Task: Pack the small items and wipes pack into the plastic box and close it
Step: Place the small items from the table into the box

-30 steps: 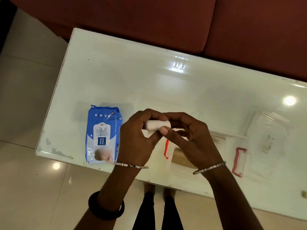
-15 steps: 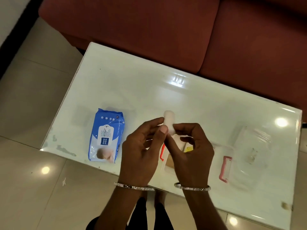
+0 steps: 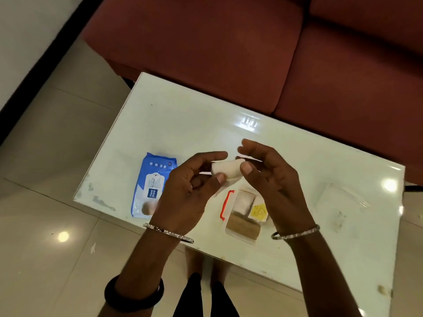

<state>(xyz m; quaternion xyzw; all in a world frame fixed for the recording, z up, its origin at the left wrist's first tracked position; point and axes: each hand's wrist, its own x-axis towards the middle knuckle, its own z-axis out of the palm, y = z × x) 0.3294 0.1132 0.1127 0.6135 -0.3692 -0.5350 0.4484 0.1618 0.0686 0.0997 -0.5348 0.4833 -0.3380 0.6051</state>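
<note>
A small white roll (image 3: 226, 169) is held above the table between my left hand (image 3: 190, 191) and my right hand (image 3: 272, 181), pinched by thumbs and fingertips on both sides. Below my right hand stands the clear plastic box (image 3: 240, 236) with a red clip (image 3: 226, 203); it is open and holds a brown roll, a pale packet and a yellow sachet. The blue wipes pack (image 3: 150, 184) lies flat on the table to the left, partly hidden by my left hand. The clear lid (image 3: 341, 202) lies on the table to the right.
The glossy white table (image 3: 183, 124) has its near edge just under my wrists. A dark red sofa (image 3: 229, 53) stands right behind the table. Tiled floor lies to the left and below.
The white roll has turned from upright to lying sideways between my fingers. My right hand has opened wider and uncovers the box contents. The camera has tilted up, showing more sofa.
</note>
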